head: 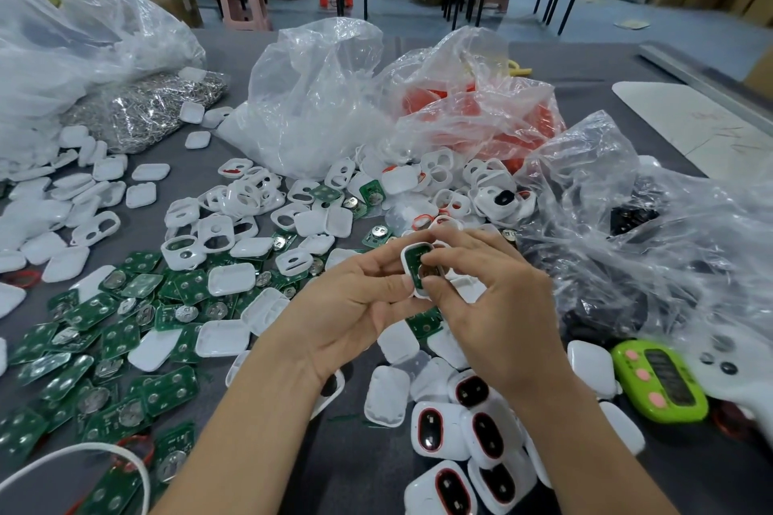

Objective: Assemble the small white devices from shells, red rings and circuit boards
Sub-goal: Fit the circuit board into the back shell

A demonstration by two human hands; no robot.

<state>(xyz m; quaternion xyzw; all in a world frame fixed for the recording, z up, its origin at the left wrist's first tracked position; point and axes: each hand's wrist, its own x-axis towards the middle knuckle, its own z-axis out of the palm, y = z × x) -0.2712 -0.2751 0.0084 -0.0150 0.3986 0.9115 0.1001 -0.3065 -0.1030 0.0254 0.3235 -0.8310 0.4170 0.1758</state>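
On my feed, past loose boards (83,318) on the gray table (188,184), my left hand (355,305) curls its fingers round a white shell (405,265) (open side up) at mid-table; my right hand (493,305) pinches the green circuit board (418,253) inside, thumb against forefinger.

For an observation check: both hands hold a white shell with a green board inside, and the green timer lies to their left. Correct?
One slip: the head view shows the green timer to their right, not left. The left hand and right hand do hold the white shell with the green board inside.
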